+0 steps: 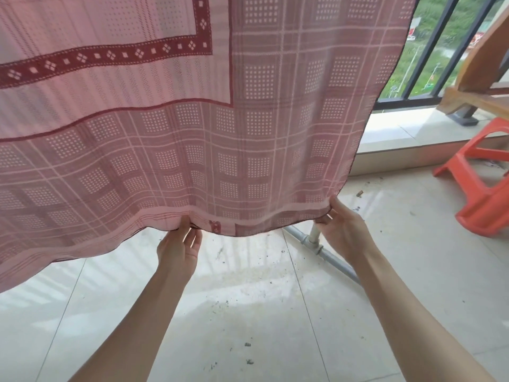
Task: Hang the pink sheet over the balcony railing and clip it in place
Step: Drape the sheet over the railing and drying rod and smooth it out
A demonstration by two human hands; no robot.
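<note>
Two bare hands hold the lower hem of a pink sheet that hangs down across most of the view on a tiled balcony. The sheet is printed with a check of dotted squares, and a dark red band with white diamonds runs across its upper left part. Its top edge lies out of the frame, so what it hangs from cannot be told. At the left its hem sags lowest and nearest; toward the right it rises to a corner.

The left hand reaches up near the middle of the hem, the fingertips pinching the cloth's edge from below, palm toward the camera. The right hand grips the hem at the sheet's lower right corner, fingers curled round the edge with the thumb up along the cloth.

Between and beyond the two hands a grey metal pipe frame lies low over the pale floor tiles, which are scattered with dark specks of debris. Farther right, a black balcony railing stands on a light stone sill, with greenery beyond its bars. At the far right edge an orange plastic stool stands on the tiles, below a wooden structure.
</note>
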